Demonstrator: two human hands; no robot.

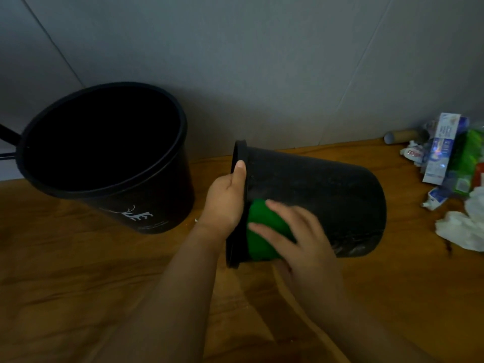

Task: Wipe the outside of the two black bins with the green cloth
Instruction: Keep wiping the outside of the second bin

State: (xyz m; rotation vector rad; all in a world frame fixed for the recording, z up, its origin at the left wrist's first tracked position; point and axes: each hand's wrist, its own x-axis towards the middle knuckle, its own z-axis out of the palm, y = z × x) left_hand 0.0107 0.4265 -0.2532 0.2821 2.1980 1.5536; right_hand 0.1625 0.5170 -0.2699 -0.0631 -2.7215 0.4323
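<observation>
Tipped bin (327, 195) — left hand (225, 203) grips rim, right hand (301, 239) presses cloth (259, 231).

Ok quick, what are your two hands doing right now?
Left hand: gripping the rim of the tipped black bin.
Right hand: open, fingers pressing the green cloth on it.

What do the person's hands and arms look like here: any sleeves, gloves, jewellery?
Both are bare. The left hand and right hand wear no gloves, and no rings, watch or wristbands show. Both forearms are uncovered as far as the bottom edge of the head view, so no sleeves are visible. The right hand is motion-blurred, so small details on its fingers cannot be ruled out.
</observation>
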